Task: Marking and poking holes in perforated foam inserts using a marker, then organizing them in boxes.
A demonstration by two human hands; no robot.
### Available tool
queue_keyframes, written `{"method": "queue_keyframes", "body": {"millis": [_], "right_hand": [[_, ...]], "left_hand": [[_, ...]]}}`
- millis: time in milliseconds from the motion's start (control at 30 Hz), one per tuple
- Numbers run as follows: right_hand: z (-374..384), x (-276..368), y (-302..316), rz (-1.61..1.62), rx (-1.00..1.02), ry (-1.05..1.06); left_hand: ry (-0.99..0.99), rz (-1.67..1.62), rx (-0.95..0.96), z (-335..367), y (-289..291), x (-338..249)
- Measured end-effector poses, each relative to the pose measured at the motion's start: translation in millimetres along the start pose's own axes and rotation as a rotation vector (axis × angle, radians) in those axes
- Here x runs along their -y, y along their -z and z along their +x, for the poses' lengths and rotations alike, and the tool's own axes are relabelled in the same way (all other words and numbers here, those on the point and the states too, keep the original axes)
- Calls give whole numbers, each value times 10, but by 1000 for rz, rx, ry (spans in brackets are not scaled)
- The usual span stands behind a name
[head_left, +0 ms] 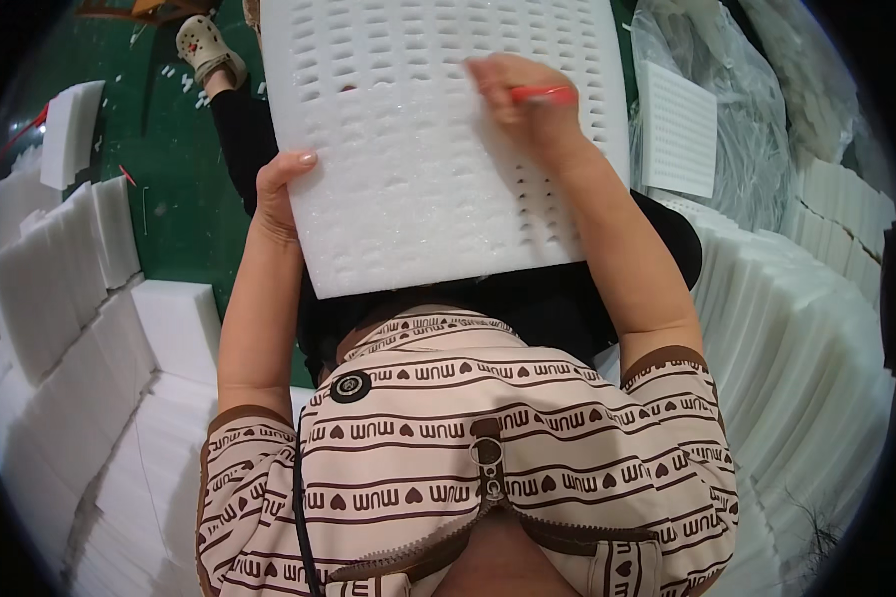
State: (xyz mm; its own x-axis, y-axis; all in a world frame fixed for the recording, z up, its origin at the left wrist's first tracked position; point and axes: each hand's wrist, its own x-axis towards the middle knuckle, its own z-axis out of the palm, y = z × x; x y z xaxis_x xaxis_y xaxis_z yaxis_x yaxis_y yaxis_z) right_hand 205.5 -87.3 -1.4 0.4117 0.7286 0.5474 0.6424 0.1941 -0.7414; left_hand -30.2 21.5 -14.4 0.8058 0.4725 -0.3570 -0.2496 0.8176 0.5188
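A large white foam sheet [398,199] with rows of small slots lies tilted across my lap. My left hand [279,189] grips its left edge, thumb on top and the fingers hidden underneath. Over the upper right part of the sheet, my right hand [533,114] is closed around a slim red-handled tool [548,95]. Motion blurs this hand, and the tool's working end cannot be made out. Some slots near the lower right look dark and punched through, while the ones in the lower left look like shallow dents.
White foam blocks [45,289] are stacked on the left, and a long row of foam sheets [786,348] stands on the right. Another slotted sheet [679,129] rests on clear plastic wrap [757,129]. Small white scraps [187,82] lie on the green floor [174,214] near my shoe [209,50].
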Motion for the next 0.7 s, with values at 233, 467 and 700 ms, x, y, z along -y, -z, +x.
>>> {"method": "queue_keyframes", "body": {"millis": [233,467,700], "right_hand": [[72,14,131,163,108,-318],[55,243,-83,-432,409,-39],[112,124,51,462,-48,-584]], "left_hand": [[20,51,-36,-22,114,8],[61,127,-11,31,246,0],[30,45,-29,24,159,-4]]}}
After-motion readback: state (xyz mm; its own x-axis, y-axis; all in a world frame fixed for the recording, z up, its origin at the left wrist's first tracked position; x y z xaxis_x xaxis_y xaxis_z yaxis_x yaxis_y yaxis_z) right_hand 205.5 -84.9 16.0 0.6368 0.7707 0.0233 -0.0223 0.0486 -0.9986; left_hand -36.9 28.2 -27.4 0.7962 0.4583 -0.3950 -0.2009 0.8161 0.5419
